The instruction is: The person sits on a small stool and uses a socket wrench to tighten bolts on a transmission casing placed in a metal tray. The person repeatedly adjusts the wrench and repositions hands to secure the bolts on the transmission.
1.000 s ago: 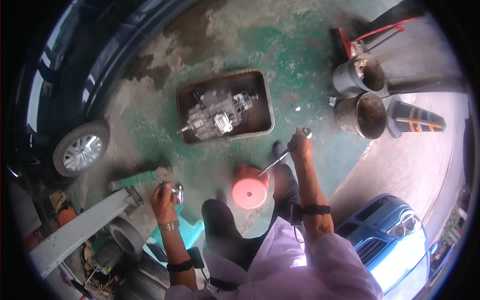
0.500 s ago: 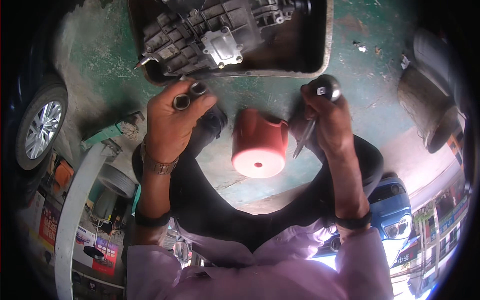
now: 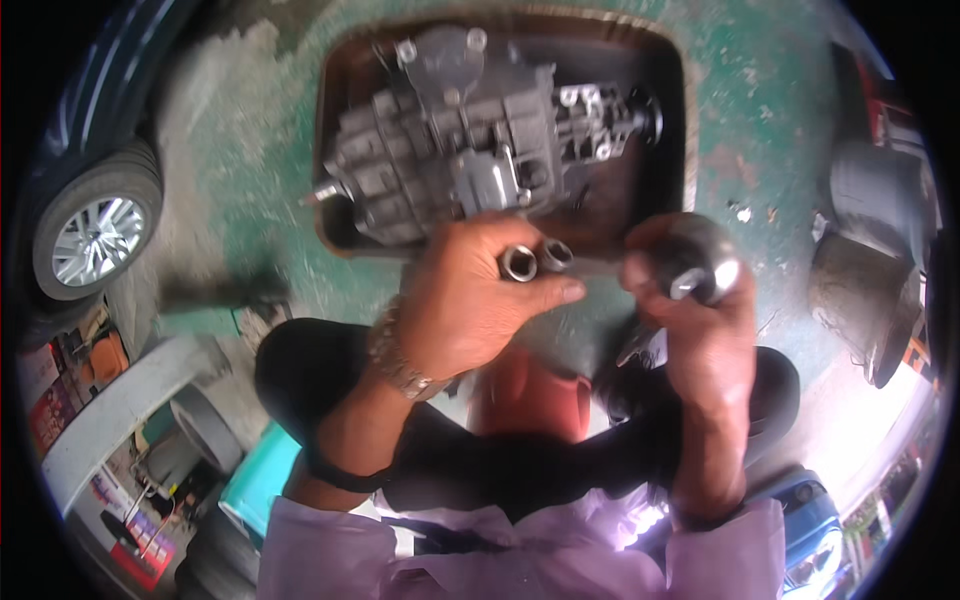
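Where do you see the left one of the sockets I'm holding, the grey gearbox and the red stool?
Left socket (image 3: 518, 263): head view, on its open end.
Grey gearbox (image 3: 465, 140): head view, on the middle of its casing.
Red stool (image 3: 527, 398): head view, on its side.

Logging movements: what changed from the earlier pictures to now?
The person has crouched lower; the left hand has moved rightward, closer to the right hand. Still held: two silver cylindrical metal sockets, left; one silver round-headed metal tool, right. The grey metal gearbox stays in the dark rectangular tray.
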{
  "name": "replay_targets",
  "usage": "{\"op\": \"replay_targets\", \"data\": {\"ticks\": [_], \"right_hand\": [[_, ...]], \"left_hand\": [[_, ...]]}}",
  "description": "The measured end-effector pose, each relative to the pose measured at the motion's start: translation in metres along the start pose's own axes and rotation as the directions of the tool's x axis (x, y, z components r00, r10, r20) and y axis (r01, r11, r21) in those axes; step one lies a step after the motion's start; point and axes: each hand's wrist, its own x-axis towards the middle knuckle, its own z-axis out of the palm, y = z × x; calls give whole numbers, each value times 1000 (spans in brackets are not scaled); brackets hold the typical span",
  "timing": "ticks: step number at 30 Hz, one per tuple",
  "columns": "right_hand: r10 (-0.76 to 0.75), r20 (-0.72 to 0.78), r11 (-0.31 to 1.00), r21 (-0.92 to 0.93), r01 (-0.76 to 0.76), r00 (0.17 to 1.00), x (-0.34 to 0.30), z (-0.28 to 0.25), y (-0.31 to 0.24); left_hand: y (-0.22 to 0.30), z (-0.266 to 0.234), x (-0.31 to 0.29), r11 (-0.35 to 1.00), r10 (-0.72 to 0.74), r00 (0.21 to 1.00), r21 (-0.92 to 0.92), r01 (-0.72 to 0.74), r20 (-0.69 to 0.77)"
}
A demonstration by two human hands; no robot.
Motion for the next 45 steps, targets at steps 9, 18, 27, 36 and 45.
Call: {"op": "replay_targets", "data": {"ticks": [9,18,27,36,45], "right_hand": [[-180,313,906,-316,281,932,-35,4,1],[159,347,934,-357,-27,924,-55,37,23],[-15,563,804,498,-325,826,-2,28,64],[140,329,945,237,-225,934,15,29,76],[-316,-53,580,-801,148,947,79,14,139]], "left_hand": [[13,0,-47,944,285,958,159,-288,46],[-13,-23,-81,924,338,940,175,-340,41],[-24,-89,-100,832,-186,903,-552,-66,-388],[-21,-109,-100,646,-262,848,-737,-201,-461],[-14,-112,-92,575,-273,844,-782,-243,-463]]}}
